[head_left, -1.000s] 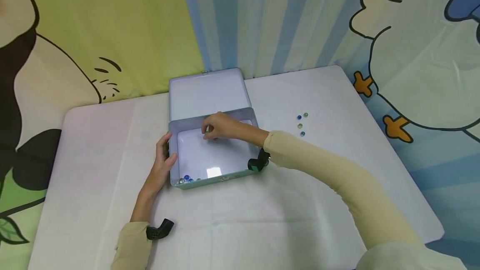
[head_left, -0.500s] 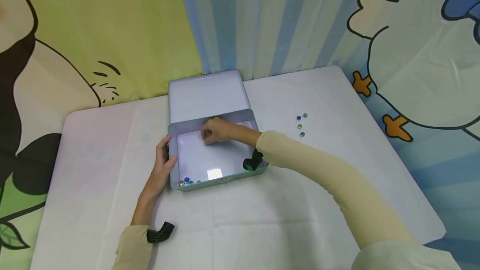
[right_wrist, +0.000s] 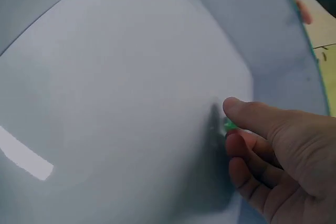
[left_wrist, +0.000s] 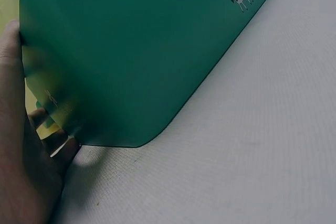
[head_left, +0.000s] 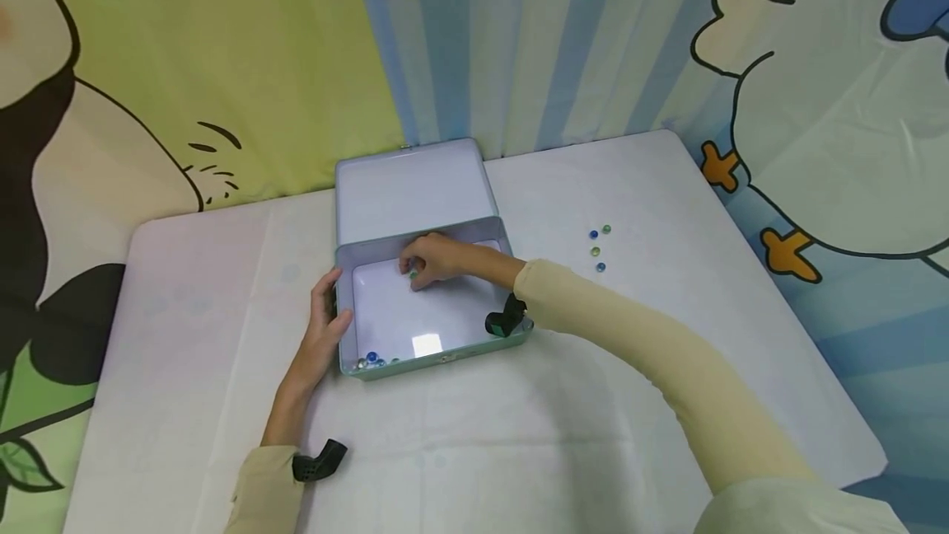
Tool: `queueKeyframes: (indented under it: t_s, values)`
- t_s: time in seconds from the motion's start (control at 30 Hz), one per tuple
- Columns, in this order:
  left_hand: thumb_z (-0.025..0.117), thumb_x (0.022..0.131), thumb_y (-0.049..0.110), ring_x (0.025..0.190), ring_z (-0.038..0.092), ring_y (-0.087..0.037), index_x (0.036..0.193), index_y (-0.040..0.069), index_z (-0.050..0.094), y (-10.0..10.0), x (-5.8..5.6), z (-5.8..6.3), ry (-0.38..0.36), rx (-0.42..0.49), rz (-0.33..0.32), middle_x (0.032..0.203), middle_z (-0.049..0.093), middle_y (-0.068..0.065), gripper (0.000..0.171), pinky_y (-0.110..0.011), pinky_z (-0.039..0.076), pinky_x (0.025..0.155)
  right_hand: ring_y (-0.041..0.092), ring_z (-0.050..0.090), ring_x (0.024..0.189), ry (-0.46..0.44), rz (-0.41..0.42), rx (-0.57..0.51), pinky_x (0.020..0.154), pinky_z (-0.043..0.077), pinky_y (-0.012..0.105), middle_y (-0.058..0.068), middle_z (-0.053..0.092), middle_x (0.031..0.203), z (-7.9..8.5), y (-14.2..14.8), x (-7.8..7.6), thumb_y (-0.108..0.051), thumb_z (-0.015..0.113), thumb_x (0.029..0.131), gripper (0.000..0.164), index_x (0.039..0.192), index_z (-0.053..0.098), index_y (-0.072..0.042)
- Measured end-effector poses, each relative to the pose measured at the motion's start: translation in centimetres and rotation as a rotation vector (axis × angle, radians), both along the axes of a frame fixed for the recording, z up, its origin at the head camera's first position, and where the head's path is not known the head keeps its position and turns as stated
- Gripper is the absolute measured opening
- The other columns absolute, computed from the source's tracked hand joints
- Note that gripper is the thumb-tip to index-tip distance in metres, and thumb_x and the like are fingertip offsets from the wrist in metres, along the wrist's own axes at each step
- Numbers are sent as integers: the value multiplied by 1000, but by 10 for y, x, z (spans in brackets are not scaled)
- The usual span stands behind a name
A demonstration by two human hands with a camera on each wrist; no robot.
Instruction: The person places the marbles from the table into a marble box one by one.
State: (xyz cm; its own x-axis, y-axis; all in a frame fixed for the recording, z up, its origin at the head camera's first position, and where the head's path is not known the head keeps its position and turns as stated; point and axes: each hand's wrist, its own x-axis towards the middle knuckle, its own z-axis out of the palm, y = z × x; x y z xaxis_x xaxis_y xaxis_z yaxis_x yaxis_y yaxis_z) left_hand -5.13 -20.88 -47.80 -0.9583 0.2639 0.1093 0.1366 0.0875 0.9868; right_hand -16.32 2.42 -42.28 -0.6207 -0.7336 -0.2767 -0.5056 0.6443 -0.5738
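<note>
My right hand (head_left: 439,258) is inside a green tin box (head_left: 393,311) with a pale inner floor, near its back left part. Its thumb and forefinger pinch a green glass marble (right_wrist: 229,124), just off the floor as far as the right wrist view shows. My left hand (head_left: 320,332) rests against the box's left side, thumb and fingers spread along the rim. In the left wrist view, the box's green outer side (left_wrist: 121,66) fills much of the frame beside that hand. Several blue, green and clear marbles (head_left: 372,358) sit in the box's front left corner.
The hinged lid (head_left: 411,194) stands open behind the box, near the printed curtain (head_left: 504,39). Several loose marbles (head_left: 596,251), blue and green, lie on the white tabletop (head_left: 667,213) to the right. A black wrist camera (head_left: 506,320) hangs over the box's right front corner.
My right hand has come slightly down and nearer me within the box; the green marble shows lower between its fingertips. My left hand keeps its place at the box's side.
</note>
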Motion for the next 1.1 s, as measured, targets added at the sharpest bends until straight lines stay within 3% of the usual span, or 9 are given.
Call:
queueKeyframes:
  t_s: [0.17,0.3,0.4,0.5,0.77,0.93,1.1]
  values:
    - [45,92,21,143,-9,-22,145,21,13,-3,2,2,-13,-30,4,154,2,-3,62,-52,-9,111,7,51,66,23,-12,-87,62,41,17,-1,61,76,38,19,16,-22,66,84,32,113,62,-10]
    - [44,92,19,143,-7,-21,145,22,13,-8,2,5,-6,-46,-4,154,2,-5,61,-49,-8,111,9,54,73,68,-76,-197,67,45,20,-3,61,82,78,51,49,-26,64,85,30,113,61,-15]
    - [43,93,17,142,-5,-21,145,21,12,-11,0,5,5,-37,-10,153,3,-6,61,-47,-7,111,8,54,75,140,-173,-292,68,47,22,-3,61,84,90,85,74,-24,64,85,30,114,61,-15]
    - [43,93,16,142,-6,-20,145,22,12,-9,-1,4,11,-31,-15,153,2,-6,61,-46,-8,112,7,55,76,197,-316,-350,70,48,22,-3,62,84,84,122,96,-22,65,84,29,113,63,-14]
    - [43,92,15,143,-10,-21,145,21,11,-2,2,3,-13,-27,-15,154,0,-5,62,-48,-9,112,9,56,73,214,-633,-312,66,49,22,-3,64,80,33,196,142,-25,67,82,28,108,65,-14]
    - [42,92,15,143,-8,-18,145,21,11,-1,1,-1,7,-22,-18,154,1,-4,62,-45,-8,112,8,56,70,219,-710,-279,63,48,19,-1,64,79,11,221,152,-25,67,82,31,108,65,-9]
    - [43,92,18,143,-7,-18,145,23,12,-1,0,-4,0,-41,-10,154,2,-3,61,-44,-7,113,9,55,69,247,-725,-260,61,47,17,0,64,79,7,231,150,-24,68,82,31,109,65,-8]
